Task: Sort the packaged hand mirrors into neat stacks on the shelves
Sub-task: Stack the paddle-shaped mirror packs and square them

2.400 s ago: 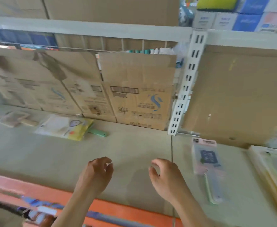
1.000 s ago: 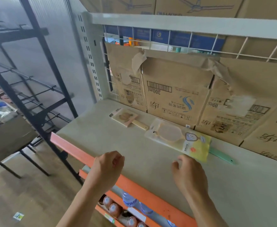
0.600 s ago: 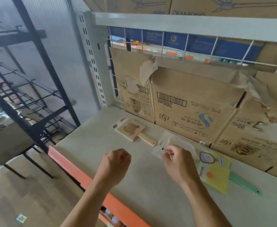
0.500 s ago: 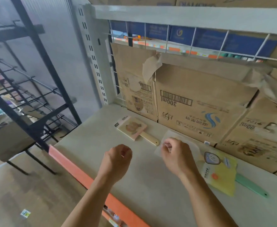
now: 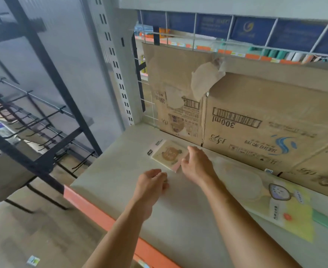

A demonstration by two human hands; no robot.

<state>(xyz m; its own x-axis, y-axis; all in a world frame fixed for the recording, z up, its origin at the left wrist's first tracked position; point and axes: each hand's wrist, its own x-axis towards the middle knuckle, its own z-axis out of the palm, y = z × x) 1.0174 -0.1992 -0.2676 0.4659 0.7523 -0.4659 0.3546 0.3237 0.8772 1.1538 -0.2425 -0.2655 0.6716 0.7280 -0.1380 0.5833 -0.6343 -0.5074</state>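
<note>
**Right hand at the small mirror pack, left hand idle beside it**

The small square hand mirror in a pink-backed pack with a cream face and a brown picture (image 5: 167, 155) lies flat on the pale grey-beige shelf board (image 5: 120, 161), near its back left corner, just in front of the flattened brown cardboard boxes (image 5: 265, 117) that line the back. The right hand (image 5: 197, 166) is at the pack's right end and hides the handle. Its fingers (image 5: 191, 149) are curled over that edge with the thumb at the pack's near corner, but whether they actually pinch the pack cannot be told. The left hand (image 5: 151, 183) hovers over the shelf just in front of the pack, its fingers loosely curled and holding nothing.

Further right along the same shelf lies a larger hand mirror in a clear bag with a yellow printed card (image 5: 287, 206), flat, with its mint green handle (image 5: 327, 226) sticking out at the right. The shelf has an orange front strip (image 5: 93, 211). A white slotted upright (image 5: 116, 70) stands at the left rear corner, and a black metal rack (image 5: 43, 74) stands beyond it
</note>
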